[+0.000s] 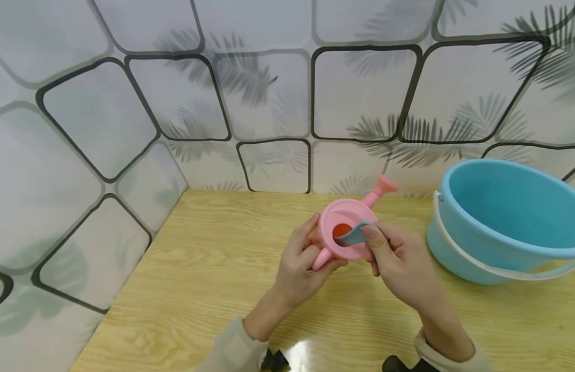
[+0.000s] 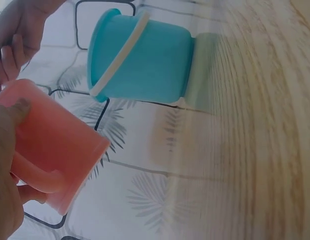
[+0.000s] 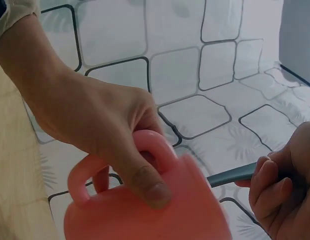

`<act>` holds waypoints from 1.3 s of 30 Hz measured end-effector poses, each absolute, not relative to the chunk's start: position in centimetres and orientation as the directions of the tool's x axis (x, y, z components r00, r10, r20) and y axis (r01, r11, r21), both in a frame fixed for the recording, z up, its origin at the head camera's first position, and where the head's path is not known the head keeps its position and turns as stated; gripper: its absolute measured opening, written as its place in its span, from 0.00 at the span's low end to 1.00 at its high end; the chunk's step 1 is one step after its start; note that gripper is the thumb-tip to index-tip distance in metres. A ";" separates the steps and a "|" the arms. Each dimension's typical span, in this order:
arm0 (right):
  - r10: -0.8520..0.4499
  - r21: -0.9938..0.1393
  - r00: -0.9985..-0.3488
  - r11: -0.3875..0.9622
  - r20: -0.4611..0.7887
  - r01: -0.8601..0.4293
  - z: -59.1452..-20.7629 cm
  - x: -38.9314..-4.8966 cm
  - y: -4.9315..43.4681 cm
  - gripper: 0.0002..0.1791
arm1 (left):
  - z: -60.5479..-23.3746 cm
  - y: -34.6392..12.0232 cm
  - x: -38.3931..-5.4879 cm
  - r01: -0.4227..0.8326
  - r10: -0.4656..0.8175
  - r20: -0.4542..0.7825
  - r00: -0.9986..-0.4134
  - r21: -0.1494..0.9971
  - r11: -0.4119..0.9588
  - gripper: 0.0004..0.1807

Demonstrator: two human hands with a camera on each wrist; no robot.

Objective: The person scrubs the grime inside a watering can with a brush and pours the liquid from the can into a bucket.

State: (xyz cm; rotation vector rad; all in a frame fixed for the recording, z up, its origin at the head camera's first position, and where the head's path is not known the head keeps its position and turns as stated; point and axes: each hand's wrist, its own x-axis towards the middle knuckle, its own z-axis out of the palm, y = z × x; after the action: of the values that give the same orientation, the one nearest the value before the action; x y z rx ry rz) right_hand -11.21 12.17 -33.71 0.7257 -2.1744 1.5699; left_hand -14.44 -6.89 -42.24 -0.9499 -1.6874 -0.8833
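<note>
A pink toy watering can (image 1: 356, 207) is held above the table, its round opening facing up and its spout pointing away to the right. My left hand (image 1: 298, 263) grips its body beside the looped handle (image 3: 157, 147), with the thumb across the side. My right hand (image 1: 405, 263) pinches a flat, curved blue-grey tool (image 1: 354, 236), whose far end goes into the opening; its exact kind is hidden. Inside the can something orange (image 1: 341, 230) shows, partly covered by the tool. From the left wrist view, the can (image 2: 55, 135) is seen tilted from its side.
A large light-blue bucket (image 1: 482, 248) with a white handle (image 1: 475, 264) stands on the right of the wood-grain table (image 1: 199, 289). Behind and to the left rise walls (image 1: 268, 103) patterned with dark outlines and grey leaves.
</note>
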 end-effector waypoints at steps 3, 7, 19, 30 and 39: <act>-0.107 -0.776 -0.812 0.247 0.574 -0.581 -33.3 -10.8 12.3 0.20 | -42.2 -6.8 -14.5 0.900 0.178 0.955 -0.238 0.148 0.410 0.19; -0.051 -0.814 -0.840 0.221 0.540 -0.537 -33.1 -10.7 11.8 0.20 | -42.1 -6.9 -14.5 0.901 0.179 0.955 -0.237 0.148 0.408 0.18; -0.261 -0.843 -0.901 0.332 0.348 -0.422 -33.6 -11.8 12.0 0.21 | -42.1 -8.1 -15.1 0.849 0.198 0.965 -0.171 0.043 0.526 0.21; -0.454 -0.987 -0.877 -0.106 0.158 -0.123 -33.8 -11.9 12.4 0.10 | -42.4 -7.4 -14.7 0.839 0.184 0.971 -0.151 0.027 0.544 0.23; -0.329 -0.919 -0.941 -0.390 0.076 0.062 -34.2 -10.6 10.8 0.13 | -42.8 -6.4 -14.3 0.838 0.104 0.976 -0.191 0.108 0.534 0.18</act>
State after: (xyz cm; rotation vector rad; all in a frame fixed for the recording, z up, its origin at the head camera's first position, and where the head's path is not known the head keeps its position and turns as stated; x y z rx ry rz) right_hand -10.60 10.84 -34.15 0.4212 -1.8363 2.8056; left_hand -14.28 -6.36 -42.78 -0.8105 -1.6470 -0.8139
